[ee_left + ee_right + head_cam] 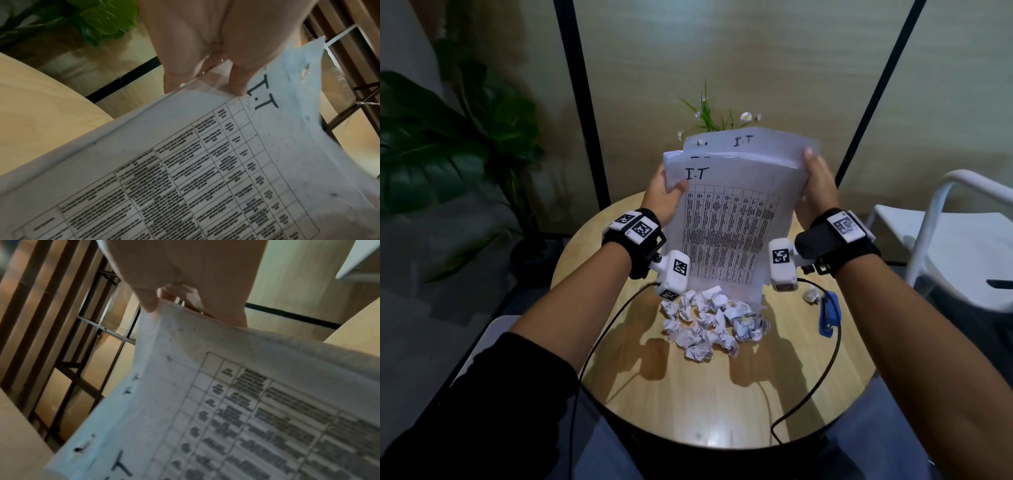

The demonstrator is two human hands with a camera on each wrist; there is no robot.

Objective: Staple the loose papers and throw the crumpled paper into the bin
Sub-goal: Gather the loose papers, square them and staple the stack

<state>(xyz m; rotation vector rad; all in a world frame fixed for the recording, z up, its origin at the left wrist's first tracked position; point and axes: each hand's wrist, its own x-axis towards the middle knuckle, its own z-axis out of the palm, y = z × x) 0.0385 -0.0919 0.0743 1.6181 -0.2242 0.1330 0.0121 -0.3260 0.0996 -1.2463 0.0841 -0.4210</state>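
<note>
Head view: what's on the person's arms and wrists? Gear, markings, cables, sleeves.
Each wrist wears a black strap: left wrist strap, right wrist strap. Both carry white blocks printed with black square tags, plus a white camera pod on the inner side. A black cable trails from each pod. A dark sleeve covers the left upper forearm; the right forearm is bare.

Head cam looked down and fwd from above both hands onto the round table [722, 394]. Each wrist cam sat close under its hand, facing up along the fingers. All three shared the printed papers [729, 226] held between left hand [662, 200] & right hand [816, 192].
</note>
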